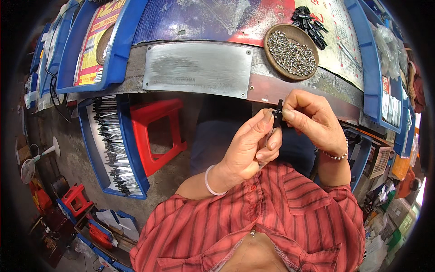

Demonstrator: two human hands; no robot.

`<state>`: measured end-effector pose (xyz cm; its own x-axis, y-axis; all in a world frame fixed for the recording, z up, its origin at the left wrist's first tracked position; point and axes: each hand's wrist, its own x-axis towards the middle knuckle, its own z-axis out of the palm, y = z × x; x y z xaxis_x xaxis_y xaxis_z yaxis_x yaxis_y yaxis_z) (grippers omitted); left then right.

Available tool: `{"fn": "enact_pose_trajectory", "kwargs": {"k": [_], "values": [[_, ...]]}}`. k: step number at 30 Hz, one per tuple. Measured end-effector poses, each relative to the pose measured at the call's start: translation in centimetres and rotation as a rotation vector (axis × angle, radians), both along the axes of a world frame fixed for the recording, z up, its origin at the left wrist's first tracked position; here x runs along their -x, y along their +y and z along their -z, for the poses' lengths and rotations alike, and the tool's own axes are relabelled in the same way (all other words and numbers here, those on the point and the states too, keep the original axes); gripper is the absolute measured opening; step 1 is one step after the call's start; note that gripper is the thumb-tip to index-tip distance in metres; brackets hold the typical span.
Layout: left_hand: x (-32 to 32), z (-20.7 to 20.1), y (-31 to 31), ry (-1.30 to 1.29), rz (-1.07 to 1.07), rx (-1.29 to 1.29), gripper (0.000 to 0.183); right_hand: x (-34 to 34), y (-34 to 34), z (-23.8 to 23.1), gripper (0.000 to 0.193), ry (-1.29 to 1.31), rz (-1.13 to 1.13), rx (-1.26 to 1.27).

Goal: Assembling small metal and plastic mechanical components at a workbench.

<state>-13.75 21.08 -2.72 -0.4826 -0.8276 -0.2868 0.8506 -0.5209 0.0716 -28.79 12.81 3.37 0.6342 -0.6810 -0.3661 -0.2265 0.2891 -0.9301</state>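
Note:
Near the table's front edge, my left hand [251, 147] grips a small black plastic part [277, 119] upright between thumb and fingers. A thin silvery strip seems to run down from it into the palm, mostly hidden by the fingers. My right hand [315, 120] is closed in a pinch, thumb and forefinger at the black part's right side. Whatever lies between those fingertips is too small to make out. Beyond the hands, a round wooden bowl [270, 55] holds many small metal rivets [292, 53]. Behind it lies a pile of black plastic parts [309, 27].
A bare metal plate [198, 68] is screwed to the table edge. At lower left, a blue tray [139, 170] holds silvery strips with black ends [115, 149], beside a red stool [158, 131]. More blue trays [118, 59] stand on the left and a blue bin [372, 90] on the right.

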Motion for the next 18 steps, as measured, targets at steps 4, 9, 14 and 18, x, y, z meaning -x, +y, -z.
{"fn": "enact_pose_trajectory", "kwargs": {"k": [4,9,14,18], "values": [[0.0,-0.1,0.1,-0.006,-0.007,0.003,0.028,0.1,0.4,-0.4,0.014,-0.038,-0.012,-0.008],[0.0,-0.2,0.2,-0.001,-0.024,0.006,0.028,-0.1,0.5,-0.3,0.014,-0.021,-0.017,-0.051],[0.1,0.2,0.2,-0.067,-0.048,0.005,0.026,0.1,0.4,0.6,0.013,-0.011,-0.002,-0.094],[0.1,0.5,0.2,-0.108,-0.045,0.002,0.024,-0.2,0.7,1.7,0.015,-0.015,0.061,-0.105]]}}
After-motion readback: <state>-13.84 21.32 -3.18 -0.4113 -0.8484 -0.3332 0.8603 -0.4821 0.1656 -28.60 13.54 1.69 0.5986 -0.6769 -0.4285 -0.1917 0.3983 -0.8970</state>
